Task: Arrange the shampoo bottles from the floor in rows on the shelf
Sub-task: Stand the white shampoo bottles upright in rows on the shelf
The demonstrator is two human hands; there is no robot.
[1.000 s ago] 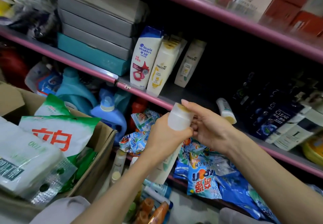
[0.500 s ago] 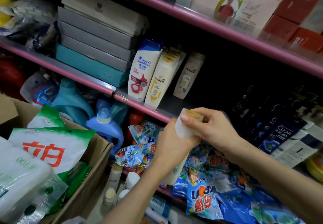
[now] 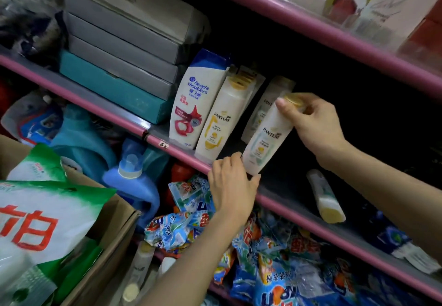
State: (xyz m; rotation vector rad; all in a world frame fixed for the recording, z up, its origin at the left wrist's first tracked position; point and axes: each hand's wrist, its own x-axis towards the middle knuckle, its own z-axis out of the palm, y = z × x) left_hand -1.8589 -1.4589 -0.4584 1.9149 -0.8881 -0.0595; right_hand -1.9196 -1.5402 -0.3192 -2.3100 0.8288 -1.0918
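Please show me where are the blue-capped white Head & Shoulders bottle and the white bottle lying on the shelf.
Blue-capped white Head & Shoulders bottle (image 3: 194,105): head view, front label.
White bottle lying on the shelf (image 3: 323,192): head view, mid body.
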